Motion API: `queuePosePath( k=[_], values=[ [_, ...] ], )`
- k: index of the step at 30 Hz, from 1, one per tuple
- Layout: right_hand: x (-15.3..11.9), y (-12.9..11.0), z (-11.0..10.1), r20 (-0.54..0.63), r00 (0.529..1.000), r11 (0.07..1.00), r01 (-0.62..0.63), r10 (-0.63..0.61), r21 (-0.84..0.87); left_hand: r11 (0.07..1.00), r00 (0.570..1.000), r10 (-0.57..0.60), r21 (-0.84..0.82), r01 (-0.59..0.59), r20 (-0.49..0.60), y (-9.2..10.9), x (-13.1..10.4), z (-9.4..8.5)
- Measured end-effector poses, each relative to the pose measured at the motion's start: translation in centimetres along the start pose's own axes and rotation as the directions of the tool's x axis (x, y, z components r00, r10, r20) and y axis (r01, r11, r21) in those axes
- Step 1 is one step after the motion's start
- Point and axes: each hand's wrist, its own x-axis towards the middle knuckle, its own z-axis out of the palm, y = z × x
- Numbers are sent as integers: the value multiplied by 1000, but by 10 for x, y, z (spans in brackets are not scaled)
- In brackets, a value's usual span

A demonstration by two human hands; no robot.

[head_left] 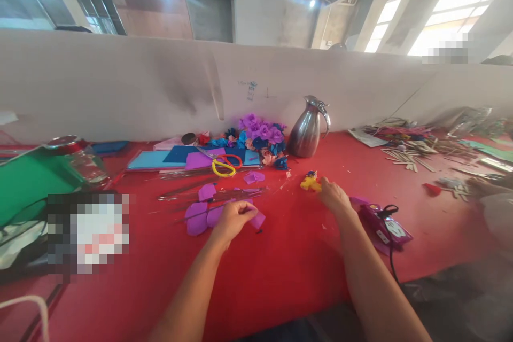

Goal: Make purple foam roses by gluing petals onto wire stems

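My left hand (234, 220) is closed in a pinch on a piece of purple paper (256, 217). A thin dark stem (188, 219) runs out leftward from behind that hand. Beside it on the red table lie rounded purple paper petals (196, 219). My right hand (333, 194) is farther out, its fingers curled at a small yellow object (310, 183) with a dark bluish top; its exact kind is unclear. To the right of my right forearm rests a magenta device (387, 227) with a black cable.
Yellow-and-red-handled scissors (224, 165) lie on coloured paper sheets (150, 160). Behind are purple and blue paper flowers (262, 131) and a steel jug (308, 128). Sticks (411, 157) are heaped at right. A clear jar (80, 157) stands left. A pale partition (168, 85) closes the back.
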Motion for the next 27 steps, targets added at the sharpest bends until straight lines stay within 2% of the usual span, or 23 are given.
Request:
queuePosePath(
  k=[3, 5, 7, 9, 12, 15, 18, 23, 27],
  values=[
    [-6, -18, -13, -21, 992, 989, -123, 121, -86, 996, 998, -9, 91, 3, 61, -5, -1, 6],
    [-18, -34, -26, 31, 982, 981, -185, 187, -58, 989, 998, -4, 148, -6, 64, -9, 1, 9],
    [-35, -52, -40, 180, 965, 967, -215, 190, 135, 983, 999, 2, 182, -11, 48, -14, 3, 11],
    [-55, -70, -52, 350, 928, 906, -253, 129, 338, 975, 999, 19, 221, -27, 37, -17, 6, 12],
    [-83, -90, -63, 526, 848, 849, -325, 67, 416, 947, 998, 59, 315, -60, 14, -20, 9, 11],
    [-103, -101, -62, 633, 773, 850, -360, 41, 384, 932, 994, 107, 351, -92, -24, -22, 10, 11],
    [-113, -106, -54, 683, 728, 869, -373, 58, 324, 941, 992, 124, 319, -112, -18, -23, 10, 12],
    [-116, -103, -42, 722, 691, 881, -359, 29, 308, 953, 994, 107, 287, -100, -11, -21, 10, 13],
    [-116, -101, -37, 726, 687, 916, -278, -21, 289, 923, 996, 85, 375, -88, 26, -15, 6, 13]
  ],
)
